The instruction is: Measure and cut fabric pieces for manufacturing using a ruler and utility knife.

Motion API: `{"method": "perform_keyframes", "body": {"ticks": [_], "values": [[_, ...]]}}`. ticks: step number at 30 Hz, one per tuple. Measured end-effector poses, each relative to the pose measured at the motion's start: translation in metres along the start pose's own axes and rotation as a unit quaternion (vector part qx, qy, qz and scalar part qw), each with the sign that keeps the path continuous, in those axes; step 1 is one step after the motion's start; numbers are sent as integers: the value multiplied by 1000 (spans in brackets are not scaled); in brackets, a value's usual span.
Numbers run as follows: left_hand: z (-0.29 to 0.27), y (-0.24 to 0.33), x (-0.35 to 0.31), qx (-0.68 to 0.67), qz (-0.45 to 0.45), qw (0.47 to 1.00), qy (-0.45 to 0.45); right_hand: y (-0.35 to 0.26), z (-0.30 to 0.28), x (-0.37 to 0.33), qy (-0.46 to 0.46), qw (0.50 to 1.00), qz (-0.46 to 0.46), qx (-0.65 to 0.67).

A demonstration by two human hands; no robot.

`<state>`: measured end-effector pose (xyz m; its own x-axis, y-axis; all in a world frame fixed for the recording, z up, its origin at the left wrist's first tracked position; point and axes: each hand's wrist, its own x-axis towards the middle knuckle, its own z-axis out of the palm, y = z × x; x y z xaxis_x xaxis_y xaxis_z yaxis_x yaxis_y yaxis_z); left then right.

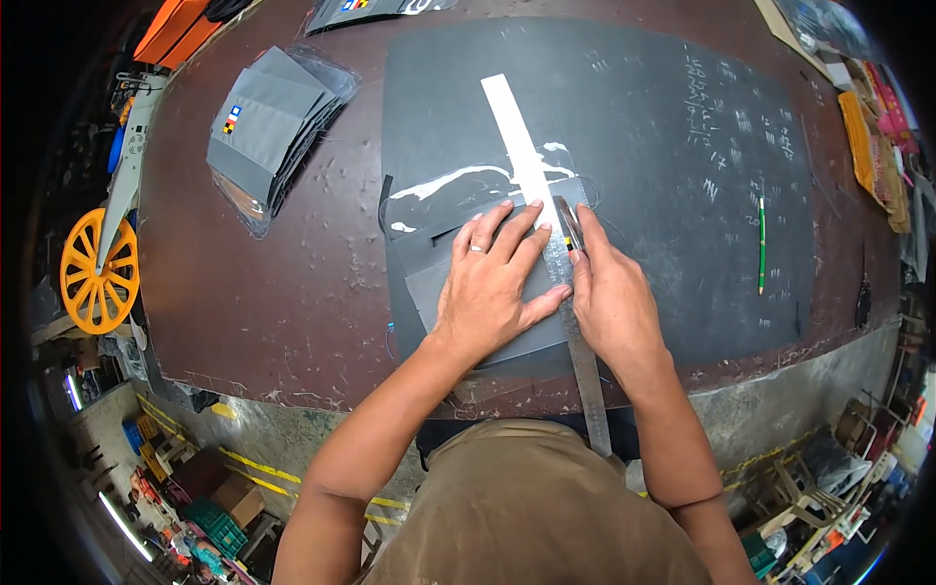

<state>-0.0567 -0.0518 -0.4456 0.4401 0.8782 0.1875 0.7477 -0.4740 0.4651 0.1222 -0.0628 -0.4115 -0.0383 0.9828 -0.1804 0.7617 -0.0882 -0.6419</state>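
Observation:
My left hand (495,268) lies flat with its fingers spread, pressing a long steel ruler (504,107) onto a grey fabric piece (426,288) joined to a clear plastic sheet (458,183). Along the ruler's right edge, my right hand (616,292) is closed around a slim metal tool (569,216) that looks like a cutter knife. Its tip points away from me, close to the ruler; my fingers hide much of it. The ruler's near end hangs over the table edge toward my body. A small coloured patch shows beside the tool.
Beneath the work lies a dark cutting mat (673,263) with white marks, on a worn brown table (185,331). A green pencil (761,246) rests at its right. Stacked grey pouches (258,127) sit at the far left; an orange spoked wheel (100,271) stands beyond the left edge.

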Motion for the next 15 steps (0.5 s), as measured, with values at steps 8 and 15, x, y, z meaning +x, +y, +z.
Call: {"method": "perform_keyframes", "body": {"ticks": [8, 15], "values": [[7, -8, 4, -8, -1, 1000, -2, 6, 7, 10, -8, 1000, 2, -14], [11, -9, 5, 1, -2, 1000, -3, 7, 8, 12, -9, 1000, 0, -7]]}}
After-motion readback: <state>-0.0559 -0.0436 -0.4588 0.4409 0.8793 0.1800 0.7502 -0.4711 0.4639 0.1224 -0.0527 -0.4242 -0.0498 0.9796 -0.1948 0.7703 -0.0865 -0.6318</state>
